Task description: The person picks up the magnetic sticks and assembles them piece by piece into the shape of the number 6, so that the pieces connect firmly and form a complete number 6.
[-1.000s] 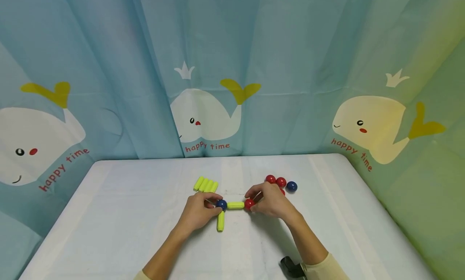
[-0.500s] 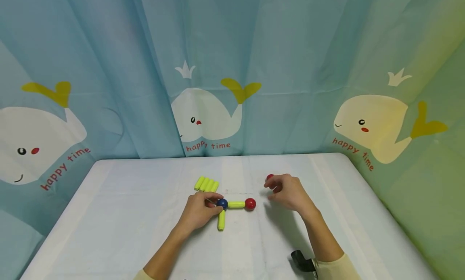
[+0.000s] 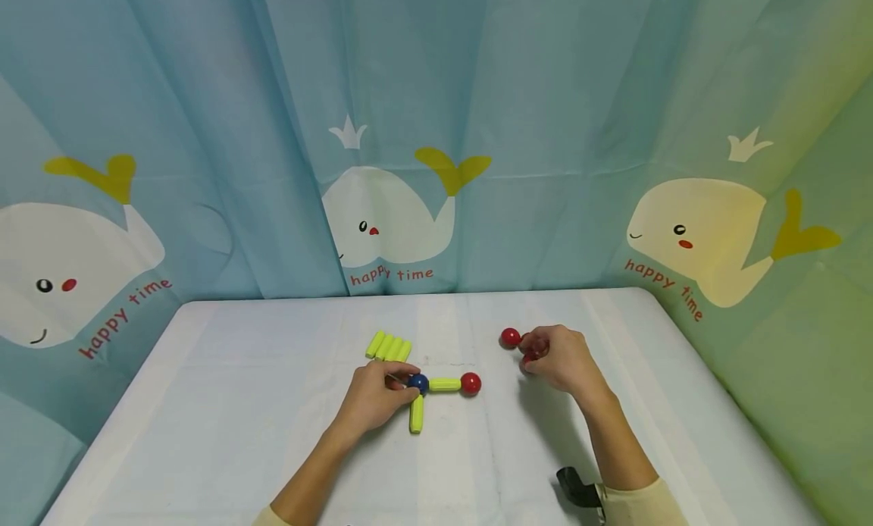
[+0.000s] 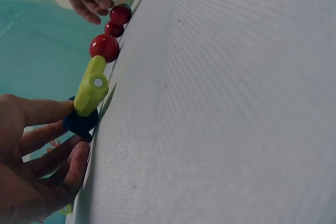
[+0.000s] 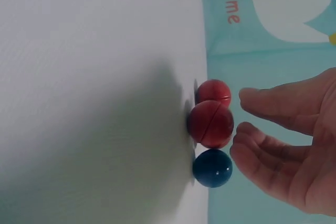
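My left hand [image 3: 373,396] pinches a blue ball [image 3: 419,383] between thumb and fingers. From that ball one yellow-green stick [image 3: 445,385] runs right to a red ball [image 3: 470,383]; another stick [image 3: 417,415] points toward the front. My right hand [image 3: 561,359] is over the group of loose balls at the right, its thumb and fingers apart and slightly bent. In the right wrist view the fingers [image 5: 262,153] are beside a red ball [image 5: 211,124] and a dark blue ball [image 5: 212,168], with nothing gripped. The head view hides that blue ball behind the hand.
Several yellow-green sticks [image 3: 389,345] lie side by side behind the left hand. A loose red ball [image 3: 510,338] sits left of the right hand. A black device [image 3: 578,488] is at the right wrist. A whale-print curtain [image 3: 546,230] stands behind the white table [image 3: 204,420].
My right hand has left the red ball at the stick's end and moved right and back to the loose balls. My left hand has stayed on the blue ball.
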